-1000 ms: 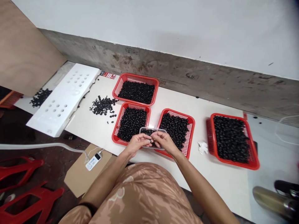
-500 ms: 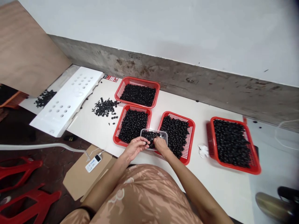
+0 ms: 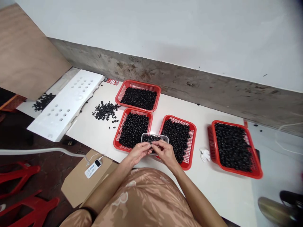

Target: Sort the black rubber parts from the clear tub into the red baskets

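My left hand (image 3: 140, 152) and my right hand (image 3: 165, 152) meet fingertip to fingertip just in front of a small clear plastic tub (image 3: 154, 138) holding small black parts. Both hands pinch a small black part (image 3: 151, 145) between them. The tub rests across the near corners of two red baskets (image 3: 116, 135) (image 3: 191, 148), each heaped with small black parts.
Two more red baskets of black parts stand on the white board: one at the back (image 3: 138, 84), one at the right (image 3: 257, 171). Loose black parts (image 3: 105, 110) lie left of the baskets. A white foam panel (image 3: 66, 104), a crumpled tissue (image 3: 204, 155), a remote (image 3: 92, 167) on cardboard and red stools (image 3: 16, 176) surround it.
My right hand drew back out of the clear tub and met my left hand again in a pinch. The view shifted slightly.
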A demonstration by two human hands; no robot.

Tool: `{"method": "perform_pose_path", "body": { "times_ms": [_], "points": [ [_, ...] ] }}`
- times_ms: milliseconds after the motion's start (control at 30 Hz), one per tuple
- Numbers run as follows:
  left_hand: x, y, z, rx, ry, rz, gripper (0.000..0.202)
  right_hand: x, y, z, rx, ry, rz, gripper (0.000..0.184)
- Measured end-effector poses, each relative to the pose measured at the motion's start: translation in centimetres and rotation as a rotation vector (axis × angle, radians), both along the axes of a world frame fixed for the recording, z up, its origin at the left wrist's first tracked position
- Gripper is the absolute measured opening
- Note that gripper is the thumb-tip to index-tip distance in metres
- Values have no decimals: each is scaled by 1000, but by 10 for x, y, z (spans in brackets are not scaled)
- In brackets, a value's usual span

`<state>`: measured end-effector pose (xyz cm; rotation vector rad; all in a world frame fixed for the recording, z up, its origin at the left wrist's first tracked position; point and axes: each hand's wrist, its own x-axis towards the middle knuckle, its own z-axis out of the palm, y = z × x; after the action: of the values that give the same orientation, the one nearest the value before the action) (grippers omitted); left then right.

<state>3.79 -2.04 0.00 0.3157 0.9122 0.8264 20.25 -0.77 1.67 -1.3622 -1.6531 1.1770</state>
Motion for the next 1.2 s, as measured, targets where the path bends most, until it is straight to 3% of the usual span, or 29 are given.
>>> {"method": "perform_pose_path", "body": {
  "times_ms": [133,233,300,533,800,1200],
  "points": [
    [-4,1,-1,37,-7,-63,29,9,4,19,225,-164,186,26],
    [-5,3,4,48,15,-116,31,16,11,28,246,-176,372,31],
    [-4,4,8,44,28,-135,30,18,14,30,218,-123,414,29],
    [-4,5,11,74,44,-70,34,17,15,27,146,39,145,22],
    [4,8,28,193,107,-17,46,17,11,21,204,23,140,22],
    [13,7,36,238,241,88,43,14,10,21,252,-23,112,22]
  ]
}}
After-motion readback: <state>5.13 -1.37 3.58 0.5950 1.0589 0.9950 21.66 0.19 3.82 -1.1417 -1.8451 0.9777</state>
